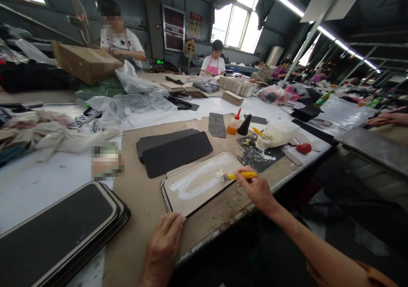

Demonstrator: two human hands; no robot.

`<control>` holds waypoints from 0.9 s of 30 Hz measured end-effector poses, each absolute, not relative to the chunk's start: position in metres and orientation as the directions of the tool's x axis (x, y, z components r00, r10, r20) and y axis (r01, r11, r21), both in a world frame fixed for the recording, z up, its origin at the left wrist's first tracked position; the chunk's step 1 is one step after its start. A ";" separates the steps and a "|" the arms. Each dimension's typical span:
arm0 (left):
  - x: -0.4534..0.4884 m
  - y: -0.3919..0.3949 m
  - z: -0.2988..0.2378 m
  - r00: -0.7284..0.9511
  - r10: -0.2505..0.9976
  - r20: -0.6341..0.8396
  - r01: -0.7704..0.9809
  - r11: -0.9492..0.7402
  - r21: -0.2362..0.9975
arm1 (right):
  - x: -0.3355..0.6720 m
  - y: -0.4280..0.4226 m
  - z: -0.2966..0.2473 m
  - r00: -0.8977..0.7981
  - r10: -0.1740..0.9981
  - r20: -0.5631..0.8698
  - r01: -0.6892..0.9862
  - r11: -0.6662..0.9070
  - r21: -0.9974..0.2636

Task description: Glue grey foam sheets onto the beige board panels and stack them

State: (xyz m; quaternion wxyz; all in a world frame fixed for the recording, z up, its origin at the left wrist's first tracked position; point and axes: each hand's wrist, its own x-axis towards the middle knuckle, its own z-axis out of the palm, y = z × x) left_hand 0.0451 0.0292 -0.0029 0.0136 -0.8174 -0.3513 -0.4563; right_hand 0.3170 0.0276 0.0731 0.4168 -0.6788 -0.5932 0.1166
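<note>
Head view: the right hand (255,189) is closed around the yellow handle of a brush (245,175), thumb and fingers pinched together near the bristle end. Pale paste clings to the bristles, which are at the surface of a beige board (204,189). This board has rounded corners, lies flat on top of a low stack near the front edge of the desk (73,166), and carries looping white streaks across its left and middle parts.

The left hand (165,240) has its fingers extended and close together, with the tips touching the board's near left corner. Its thumb is hidden, so I cannot tell whether it grips the edge or only presses on it.

Just behind the board, dark panels (177,155) overlap one another. To the right, a paste-smeared dark sheet (259,157) lies beside a plastic bag (279,132) of pale paste. A red-tipped bottle (233,126) stands next to a black cone (245,125). Further left, a stack of pale-rimmed dark panels (57,227) sits near the left hand.
</note>
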 end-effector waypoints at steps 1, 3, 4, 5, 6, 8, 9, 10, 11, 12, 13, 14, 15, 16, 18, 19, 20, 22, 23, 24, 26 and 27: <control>0.045 0.029 -0.006 0.336 0.562 0.756 0.586 -0.753 0.300 | 0.337 0.030 0.073 0.327 0.874 0.358 0.742 -0.003 -0.670; 0.044 0.030 -0.011 0.347 0.566 0.748 0.575 -0.758 0.308 | 0.368 0.032 0.075 0.412 0.825 0.386 0.771 -0.090 -0.630; 0.044 0.031 -0.013 0.356 0.567 0.743 0.567 -0.763 0.311 | 0.378 0.032 0.077 0.432 0.810 0.397 0.778 -0.113 -0.618; 0.043 0.031 -0.015 0.364 0.569 0.737 0.561 -0.766 0.314 | 0.384 0.031 0.080 0.437 0.801 0.409 0.786 -0.120 -0.607; 0.043 0.031 -0.016 0.367 0.569 0.736 0.558 -0.768 0.316 | 0.387 0.030 0.082 0.429 0.797 0.424 0.796 -0.111 -0.595; 0.043 0.031 -0.016 0.359 0.574 0.736 0.559 -0.764 0.323 | 0.383 0.027 0.085 0.388 0.795 0.467 0.820 -0.066 -0.569; 0.043 0.031 -0.014 0.353 0.577 0.736 0.561 -0.760 0.327 | 0.378 0.026 0.086 0.362 0.796 0.486 0.831 -0.039 -0.555; 0.043 0.030 -0.012 0.348 0.580 0.737 0.562 -0.758 0.332 | 0.372 0.024 0.087 0.334 0.799 0.500 0.841 -0.013 -0.541; 0.043 0.029 -0.010 0.345 0.583 0.736 0.560 -0.756 0.337 | 0.366 0.022 0.087 0.307 0.803 0.511 0.850 0.010 -0.526; 0.043 0.028 -0.007 0.342 0.584 0.736 0.558 -0.756 0.341 | 0.358 0.020 0.087 0.280 0.808 0.518 0.857 0.033 -0.514; 0.044 0.028 -0.005 0.340 0.586 0.735 0.555 -0.756 0.346 | 0.350 0.018 0.087 0.256 0.813 0.523 0.859 0.057 -0.508; 0.044 0.027 -0.002 0.336 0.587 0.737 0.552 -0.757 0.350 | 0.341 0.017 0.086 0.235 0.818 0.525 0.855 0.083 -0.511; 0.045 0.027 0.000 0.331 0.587 0.739 0.551 -0.756 0.354 | 0.331 0.015 0.085 0.221 0.825 0.521 0.841 0.109 -0.530; 0.045 0.027 0.001 0.328 0.587 0.740 0.551 -0.755 0.355 | 0.319 0.013 0.084 0.215 0.835 0.507 0.813 0.134 -0.566; 0.045 0.027 0.002 0.333 0.590 0.736 0.561 -0.751 0.348 | 0.291 0.010 0.080 0.208 0.872 0.443 0.715 0.174 -0.677; 0.045 0.027 0.003 0.340 0.590 0.732 0.569 -0.749 0.340 | 0.276 0.008 0.078 0.201 0.895 0.399 0.648 0.184 -0.739; 0.045 0.027 0.002 0.345 0.589 0.731 0.576 -0.748 0.330 | 0.262 0.006 0.076 0.187 0.916 0.354 0.579 0.188 -0.793; 0.045 0.027 0.001 0.357 0.592 0.722 0.586 -0.744 0.320 | 0.240 0.004 0.070 0.135 0.949 0.286 0.471 0.193 -0.861; 0.045 0.027 0.001 0.361 0.593 0.719 0.588 -0.743 0.318 | 0.234 0.004 0.067 0.106 0.958 0.266 0.445 0.194 -0.875; 0.045 0.028 0.000 0.364 0.595 0.716 0.589 -0.743 0.318 | 0.232 0.003 0.065 0.088 0.964 0.252 0.437 0.190 -0.879; 0.045 0.028 -0.001 0.361 0.599 0.715 0.590 -0.740 0.323 | 0.243 0.003 0.061 0.106 0.962 0.252 0.475 0.174 -0.863; 0.046 0.028 -0.002 0.357 0.600 0.716 0.591 -0.739 0.324 | 0.253 0.003 0.061 0.142 0.953 0.267 0.514 0.159 -0.843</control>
